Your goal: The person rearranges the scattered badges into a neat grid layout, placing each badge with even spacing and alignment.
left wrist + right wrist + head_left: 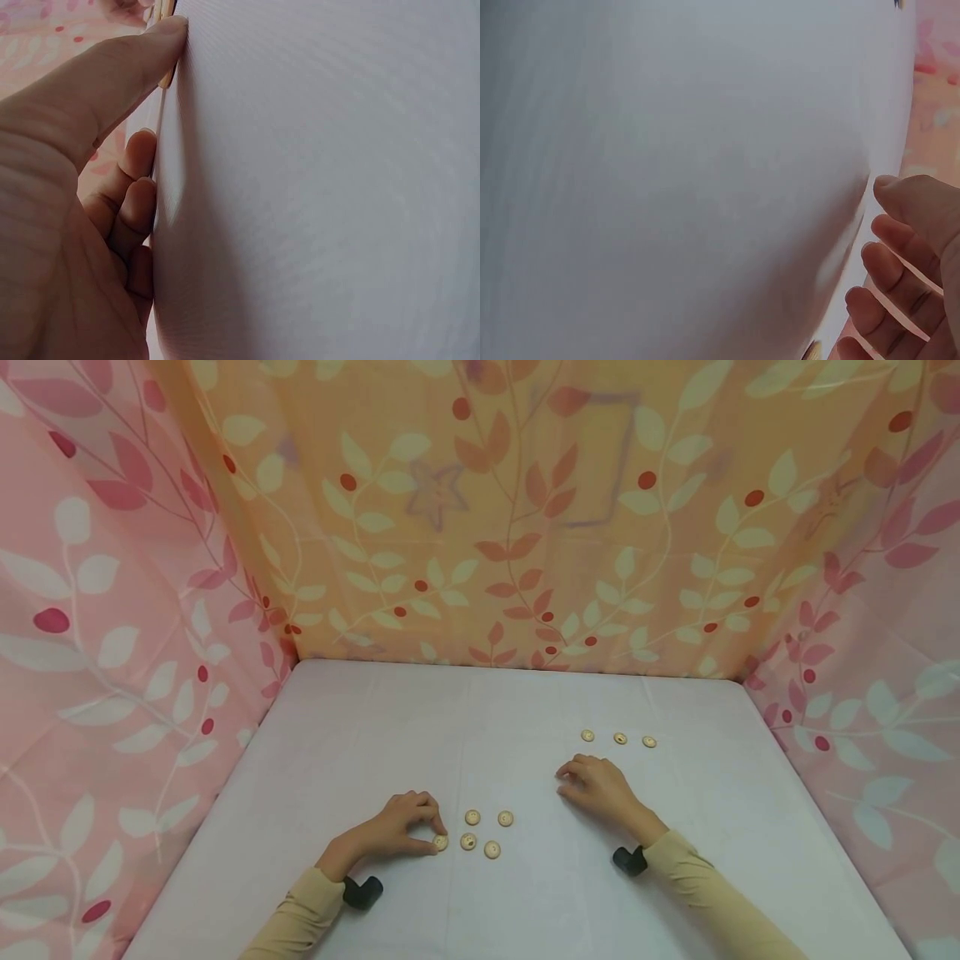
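Note:
My left hand [401, 824] pinches a round, pale wooden button [441, 842] between thumb and a finger, low on the white table. In the left wrist view, the thumb lies against a button [166, 75] seen edge-on, and the other fingers are curled. Several similar buttons lie just right of that hand, among them a wooden button [492, 849] and another button [506, 818]. My right hand [596, 787] hovers or rests over the table with fingers loosely bent and nothing held. Beyond it, three buttons lie in a row, with the middle button [620, 738] slightly apart from its neighbours.
A white cloth covers the table [390, 718]. An orange leaf-patterned curtain [510, 527] hangs along the back edge, with pink patterned curtains [97, 693] at both sides. Dark wrist cameras, such as the left camera [363, 893], sit under both wrists.

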Motion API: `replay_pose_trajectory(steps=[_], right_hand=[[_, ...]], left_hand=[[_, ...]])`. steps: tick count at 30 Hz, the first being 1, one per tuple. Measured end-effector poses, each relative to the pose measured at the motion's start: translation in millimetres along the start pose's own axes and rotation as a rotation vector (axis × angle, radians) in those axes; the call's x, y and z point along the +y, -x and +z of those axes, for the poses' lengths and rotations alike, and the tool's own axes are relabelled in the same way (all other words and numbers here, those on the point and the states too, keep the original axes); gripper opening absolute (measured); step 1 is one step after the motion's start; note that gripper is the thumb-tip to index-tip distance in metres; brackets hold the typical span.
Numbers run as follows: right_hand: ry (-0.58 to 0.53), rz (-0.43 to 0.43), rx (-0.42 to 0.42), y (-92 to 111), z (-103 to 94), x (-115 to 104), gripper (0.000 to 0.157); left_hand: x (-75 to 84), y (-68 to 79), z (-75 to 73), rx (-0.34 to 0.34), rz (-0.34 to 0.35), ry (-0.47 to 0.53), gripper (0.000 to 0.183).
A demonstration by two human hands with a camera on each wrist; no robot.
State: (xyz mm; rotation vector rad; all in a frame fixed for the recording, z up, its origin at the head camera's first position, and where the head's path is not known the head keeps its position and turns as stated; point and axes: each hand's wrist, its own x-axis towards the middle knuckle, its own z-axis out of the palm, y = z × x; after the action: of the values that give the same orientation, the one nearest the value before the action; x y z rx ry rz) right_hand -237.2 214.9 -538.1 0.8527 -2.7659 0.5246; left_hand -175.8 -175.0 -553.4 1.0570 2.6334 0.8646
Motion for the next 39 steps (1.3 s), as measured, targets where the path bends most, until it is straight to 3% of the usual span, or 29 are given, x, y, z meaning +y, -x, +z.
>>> replay_pose_trajectory(steps=[25,34,39], right_hand=[[-0.077,-0.245,-0.173,-7.7,10.3,-54.2,0.022],[-0.098,-0.319,-0.156,-8.0,15.6,-68.6,0.022],[-0.085,-0.305,-0.179,-8.8,17.9,-74.6,0.024]], left_hand=[[1.4,-1.3,1.4,0.014,0.002,0.014,0.019],[2.1,-0.5,2.1,0.017,0.001,0.008,0.019],[1.6,-0.4,0.7,0.014,-0.006,0.007,0.019]])
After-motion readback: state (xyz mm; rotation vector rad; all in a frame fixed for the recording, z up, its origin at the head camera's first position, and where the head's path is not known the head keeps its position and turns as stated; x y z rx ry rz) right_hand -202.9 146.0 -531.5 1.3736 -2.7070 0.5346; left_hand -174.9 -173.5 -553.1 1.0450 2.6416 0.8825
